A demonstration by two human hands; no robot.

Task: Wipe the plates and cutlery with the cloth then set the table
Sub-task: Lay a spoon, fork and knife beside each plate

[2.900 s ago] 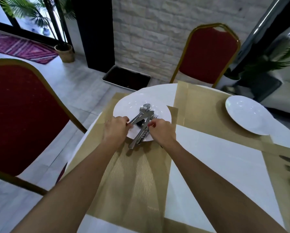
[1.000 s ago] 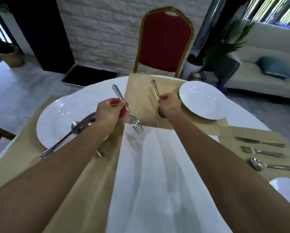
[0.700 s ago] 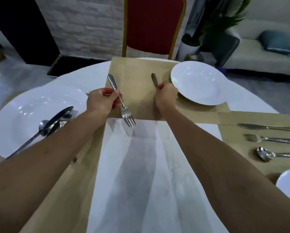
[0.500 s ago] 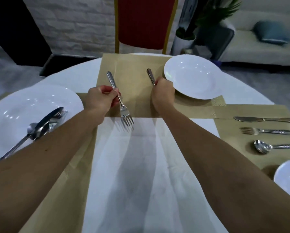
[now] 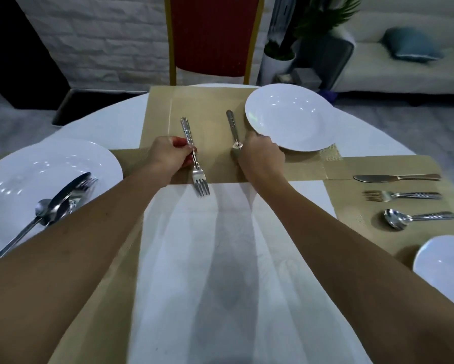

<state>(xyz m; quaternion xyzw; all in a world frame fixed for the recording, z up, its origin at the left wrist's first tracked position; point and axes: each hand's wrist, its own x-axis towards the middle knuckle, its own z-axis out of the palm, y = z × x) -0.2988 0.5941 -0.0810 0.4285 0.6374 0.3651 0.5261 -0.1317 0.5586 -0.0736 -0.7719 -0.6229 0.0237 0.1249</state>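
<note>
Left hand (image 5: 168, 156) grips slim silver metal fork (image 5: 198, 174); right hand (image 5: 260, 158) grips silver metal utensil (image 5: 232, 127), head hidden, possibly a spoon.

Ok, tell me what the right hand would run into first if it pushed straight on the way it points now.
The round white plate. The right hand, gripping a silver cutlery handle, points away toward its near rim; the fingers look almost against it, though depth is unclear.

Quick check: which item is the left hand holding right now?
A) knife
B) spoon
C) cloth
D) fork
D: the left hand grips a fork by its handle, tines showing below the fingers; the right hand holds another utensil, its working end hidden.
</note>
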